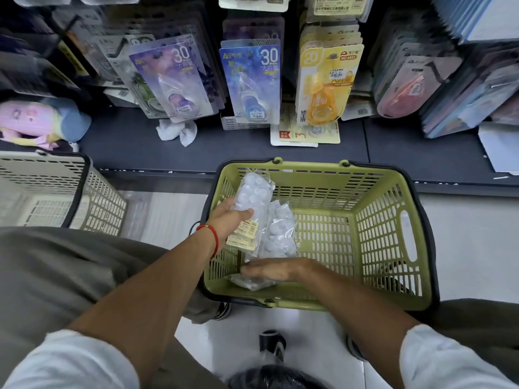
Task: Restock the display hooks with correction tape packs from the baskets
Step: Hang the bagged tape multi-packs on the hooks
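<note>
A green basket [393, 248] stands on the floor below the display. My left hand [230, 217] grips a clear pack of white correction tapes [254, 192] and holds it upright over the basket's left side. More clear packs [278, 234] lie in the basket's near-left corner. My right hand [275, 269] lies flat on those packs, fingers straight and pointing left. Above, carded correction tape packs hang on hooks: purple [174, 77], blue [252, 80], yellow [325, 82] and pink [407, 85].
A beige basket [84, 197] stands at the left. A dark shelf [224, 153] carries a crumpled white tissue [177, 131], loose cards [303, 134] and a plush toy [36, 119]. Blue packs [471, 88] crowd the right. My knees flank the green basket.
</note>
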Demonstrator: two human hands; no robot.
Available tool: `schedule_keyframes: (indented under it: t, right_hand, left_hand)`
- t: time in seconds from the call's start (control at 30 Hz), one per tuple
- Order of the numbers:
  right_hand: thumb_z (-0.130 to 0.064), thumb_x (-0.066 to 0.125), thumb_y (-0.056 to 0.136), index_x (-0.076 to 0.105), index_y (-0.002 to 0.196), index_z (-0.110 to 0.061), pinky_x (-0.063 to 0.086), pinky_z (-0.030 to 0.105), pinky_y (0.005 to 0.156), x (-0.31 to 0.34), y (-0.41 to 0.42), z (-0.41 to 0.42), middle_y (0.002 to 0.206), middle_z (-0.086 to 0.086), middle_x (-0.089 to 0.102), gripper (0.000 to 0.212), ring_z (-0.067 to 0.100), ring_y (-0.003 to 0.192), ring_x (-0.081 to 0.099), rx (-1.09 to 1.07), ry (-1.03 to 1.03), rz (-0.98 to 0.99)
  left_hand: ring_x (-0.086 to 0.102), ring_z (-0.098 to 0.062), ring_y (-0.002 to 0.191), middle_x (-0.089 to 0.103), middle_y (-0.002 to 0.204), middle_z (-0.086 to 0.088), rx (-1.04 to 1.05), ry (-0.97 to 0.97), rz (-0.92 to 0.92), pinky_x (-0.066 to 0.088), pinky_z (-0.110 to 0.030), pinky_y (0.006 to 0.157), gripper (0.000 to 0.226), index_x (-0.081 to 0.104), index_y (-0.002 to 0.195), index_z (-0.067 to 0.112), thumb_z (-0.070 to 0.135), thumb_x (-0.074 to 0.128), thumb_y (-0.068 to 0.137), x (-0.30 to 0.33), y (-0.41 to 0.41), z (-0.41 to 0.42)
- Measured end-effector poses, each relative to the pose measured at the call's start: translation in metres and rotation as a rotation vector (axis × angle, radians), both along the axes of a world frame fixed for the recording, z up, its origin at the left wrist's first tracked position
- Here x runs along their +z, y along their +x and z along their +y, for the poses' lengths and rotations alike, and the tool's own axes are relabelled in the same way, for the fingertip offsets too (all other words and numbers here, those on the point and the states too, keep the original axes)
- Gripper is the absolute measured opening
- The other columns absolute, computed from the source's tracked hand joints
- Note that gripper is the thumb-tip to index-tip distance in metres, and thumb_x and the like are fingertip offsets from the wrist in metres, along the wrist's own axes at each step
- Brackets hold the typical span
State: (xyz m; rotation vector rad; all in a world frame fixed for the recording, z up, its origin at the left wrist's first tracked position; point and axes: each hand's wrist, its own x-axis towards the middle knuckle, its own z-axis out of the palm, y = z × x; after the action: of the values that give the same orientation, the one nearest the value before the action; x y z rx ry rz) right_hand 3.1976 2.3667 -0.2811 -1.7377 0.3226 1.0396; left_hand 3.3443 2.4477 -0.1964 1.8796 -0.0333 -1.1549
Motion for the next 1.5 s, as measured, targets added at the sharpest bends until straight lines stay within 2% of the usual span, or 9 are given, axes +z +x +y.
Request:
schedule_keyframes:
  t: [0.2, 0.3, 0.5, 0.83, 0.97, 1.13, 1.23, 1.4, 1.5]
  right_hand:
    - [-0.072, 0.058, 0.079, 0.052, 0.150, -0.030, 0.038, 0.047, 0.117, 0.010, -0.013, -0.010, 0.156, -0.002, 0.052, 0.083, 0.025, 0.142, 0.048, 0.026, -0.091, 0.001]
    - [-0.039, 0.057, 0.102, 0.070, 0.126, -0.013, 0.056, 0.034, 0.085, 0.013, -0.030, -0.043, 0.117, 0.000, 0.069, 0.038, 0.021, 0.103, 0.067, -0.363, -0.078, -0.080]
    - [-0.021, 0.049, 0.109, 0.067, 0.104, -0.001, 0.061, 0.033, 0.065, 0.052, -0.077, -0.115, 0.091, 0.013, 0.071, 0.028, 0.022, 0.080, 0.073, -1.198, 0.072, -0.142]
    - [-0.006, 0.062, 0.103, 0.065, 0.118, 0.007, 0.065, 0.037, 0.078, 0.095, -0.059, -0.127, 0.116, 0.022, 0.071, 0.020, 0.029, 0.095, 0.075, -1.566, 0.346, -0.386]
    - [-0.012, 0.070, 0.098, 0.071, 0.110, 0.005, 0.066, 0.038, 0.077, 0.098, -0.042, -0.108, 0.106, 0.020, 0.078, 0.020, 0.027, 0.086, 0.077, -1.493, 0.194, -0.299]
    - [-0.036, 0.077, 0.095, 0.076, 0.102, -0.002, 0.050, 0.028, 0.057, 0.095, -0.021, -0.072, 0.081, 0.006, 0.075, 0.035, 0.016, 0.064, 0.062, -1.315, 0.124, -0.203]
    - [-0.048, 0.079, 0.091, 0.076, 0.101, -0.002, 0.045, 0.025, 0.052, 0.084, -0.007, -0.051, 0.071, 0.002, 0.072, 0.047, 0.013, 0.058, 0.055, -1.228, 0.092, -0.203]
    - [-0.077, 0.049, 0.096, 0.075, 0.101, -0.003, 0.057, 0.029, 0.059, 0.051, -0.014, -0.058, 0.090, 0.013, 0.078, 0.079, 0.021, 0.071, 0.067, -1.039, 0.182, -0.134]
    - [-0.067, 0.041, 0.104, 0.072, 0.110, -0.006, 0.062, 0.042, 0.085, 0.010, -0.026, -0.081, 0.109, 0.017, 0.076, 0.070, 0.025, 0.085, 0.069, -0.955, -0.387, -0.012]
  left_hand:
    - [0.072, -0.027, 0.107, 0.073, 0.126, -0.005, -0.008, 0.007, 0.025, 0.058, -0.045, 0.094, 0.049, 0.054, 0.142, 0.024, 0.016, 0.073, 0.098, 0.009, -0.003, 0.005]
    - [0.070, -0.035, 0.117, 0.068, 0.135, -0.010, 0.001, 0.014, 0.041, 0.055, -0.056, 0.103, 0.056, 0.050, 0.149, 0.021, 0.017, 0.073, 0.099, 0.013, -0.006, 0.006]
    - [0.069, -0.040, 0.116, 0.070, 0.127, -0.019, -0.061, 0.016, 0.085, 0.054, -0.066, 0.101, 0.026, 0.052, 0.130, 0.024, 0.016, 0.061, 0.106, 0.015, -0.012, 0.007]
    - [0.065, -0.039, 0.120, 0.065, 0.129, -0.020, 0.111, -0.213, 0.429, 0.055, -0.058, 0.099, 0.034, 0.055, 0.134, 0.009, 0.031, 0.043, 0.111, 0.019, -0.034, -0.012]
    - [0.059, -0.043, 0.130, 0.060, 0.140, -0.028, 0.283, -0.385, 0.502, 0.050, -0.063, 0.105, 0.044, 0.053, 0.142, 0.008, 0.031, 0.037, 0.108, 0.029, -0.020, -0.019]
    - [0.067, -0.035, 0.101, 0.073, 0.106, -0.017, 0.378, -0.438, 0.459, 0.055, -0.050, 0.093, 0.032, 0.065, 0.106, 0.008, 0.022, 0.037, 0.099, 0.029, -0.014, -0.017]
    - [0.065, -0.039, 0.114, 0.068, 0.130, -0.020, 0.294, -0.458, 0.402, 0.050, -0.055, 0.105, 0.038, 0.058, 0.132, 0.008, 0.012, 0.044, 0.096, 0.024, -0.018, -0.016]
    - [0.077, -0.031, 0.098, 0.076, 0.115, -0.009, 0.300, -0.311, 0.206, 0.064, -0.043, 0.073, 0.047, 0.054, 0.133, 0.030, 0.004, 0.072, 0.097, 0.014, -0.016, -0.017]
    - [0.076, -0.029, 0.105, 0.076, 0.124, -0.007, 0.198, -0.248, 0.147, 0.065, -0.043, 0.070, 0.060, 0.051, 0.144, 0.030, 0.003, 0.074, 0.095, 0.006, -0.011, -0.011]
